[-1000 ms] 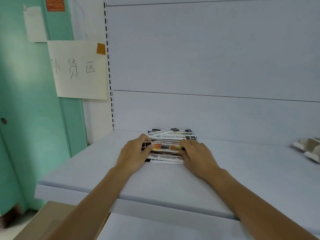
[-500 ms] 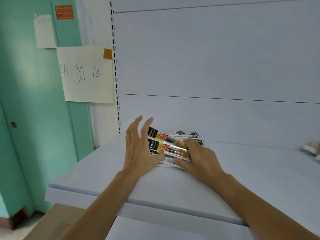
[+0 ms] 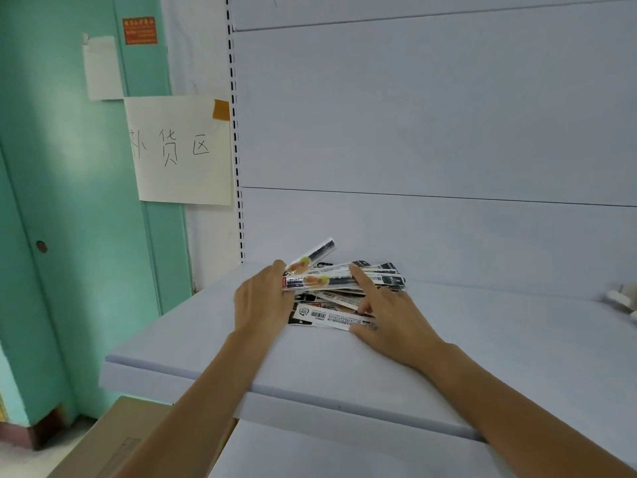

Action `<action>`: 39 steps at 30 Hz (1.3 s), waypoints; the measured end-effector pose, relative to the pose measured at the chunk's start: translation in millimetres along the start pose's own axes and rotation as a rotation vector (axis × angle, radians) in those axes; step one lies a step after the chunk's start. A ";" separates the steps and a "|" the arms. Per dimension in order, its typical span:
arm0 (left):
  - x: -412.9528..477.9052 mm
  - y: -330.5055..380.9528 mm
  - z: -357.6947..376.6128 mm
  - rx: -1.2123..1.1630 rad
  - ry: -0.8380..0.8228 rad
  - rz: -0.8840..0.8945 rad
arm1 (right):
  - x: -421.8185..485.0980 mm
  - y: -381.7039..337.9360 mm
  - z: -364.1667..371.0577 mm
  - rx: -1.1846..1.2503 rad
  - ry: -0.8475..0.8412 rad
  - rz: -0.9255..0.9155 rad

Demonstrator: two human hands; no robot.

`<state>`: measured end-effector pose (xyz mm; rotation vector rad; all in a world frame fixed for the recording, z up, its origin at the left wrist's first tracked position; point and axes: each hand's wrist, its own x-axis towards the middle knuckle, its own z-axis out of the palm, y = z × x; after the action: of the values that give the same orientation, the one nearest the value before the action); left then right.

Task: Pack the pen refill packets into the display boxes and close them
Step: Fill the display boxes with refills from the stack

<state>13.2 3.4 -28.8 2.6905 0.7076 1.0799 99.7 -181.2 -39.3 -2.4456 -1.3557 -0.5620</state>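
A loose pile of long, narrow pen refill packets (image 3: 344, 298) lies on the pale shelf (image 3: 344, 360), close to its back panel. My left hand (image 3: 263, 300) grips the left ends of two packets at the pile's left side; one of them tilts up and to the right. My right hand (image 3: 386, 315) lies on the right part of the pile with its index finger stretched across the upper packets and the other fingers bent onto the lower ones. A blurred white display box (image 3: 624, 298) shows at the shelf's right edge.
A green wall (image 3: 69, 201) with a handwritten paper sign (image 3: 179, 150) stands to the left of the shelf. A slotted upright (image 3: 236, 139) marks the shelf's left back corner. A brown cardboard box (image 3: 113, 443) sits below the shelf's front edge.
My left hand, open and raised half a second ago, has closed on the left ends of the top packets. One packet now tilts upward. The camera has shifted slightly.
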 end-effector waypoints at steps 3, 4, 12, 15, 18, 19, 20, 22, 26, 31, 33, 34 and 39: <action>1.1 -0.2 2.4 -0.062 0.033 -0.094 | 1.9 -2.6 0.7 0.172 -0.018 0.035; 1.2 -1.4 2.7 -0.128 0.044 -0.160 | 2.0 -1.5 2.2 0.202 -0.017 0.054; -3.0 4.1 5.2 -0.440 0.004 -0.188 | 6.9 9.9 12.7 -0.296 0.561 -0.370; -2.7 4.9 7.8 -0.540 -0.021 -0.106 | 7.1 0.9 9.9 -0.351 0.614 -0.395; -2.2 5.4 9.4 -0.519 -0.049 -0.084 | 7.3 2.7 8.8 -0.331 0.624 -0.394; -2.0 5.4 9.7 -0.517 -0.046 -0.074 | 8.0 5.0 8.0 -0.311 0.637 -0.394; -1.8 5.6 9.6 -0.514 -0.041 -0.057 | 7.9 6.3 6.8 -0.281 0.629 -0.377; 0.3 6.2 7.9 -0.497 -0.045 0.000 | 7.9 5.9 1.2 -0.164 0.589 -0.281; 5.0 4.7 -1.1 -0.457 -0.103 0.130 | 9.7 6.5 -11.0 0.330 0.409 0.026; 4.2 -3.3 -15.0 -0.253 -0.181 0.239 | 14.6 20.0 -26.1 0.281 0.427 0.058; 0.5 -2.0 -20.6 -0.145 -0.228 0.291 | 19.8 19.4 -39.0 0.339 0.395 0.103; -2.1 0.9 -23.3 -0.108 -0.258 0.307 | 21.6 17.5 -45.6 0.383 0.357 0.116; -19.8 30.6 -28.1 -0.108 -0.285 0.410 | 19.8 -11.9 -54.3 0.177 0.059 -0.031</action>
<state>-7.2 -33.8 -11.0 2.8767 0.0475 0.7480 88.4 -183.7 18.6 -2.2536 -1.3599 -0.4949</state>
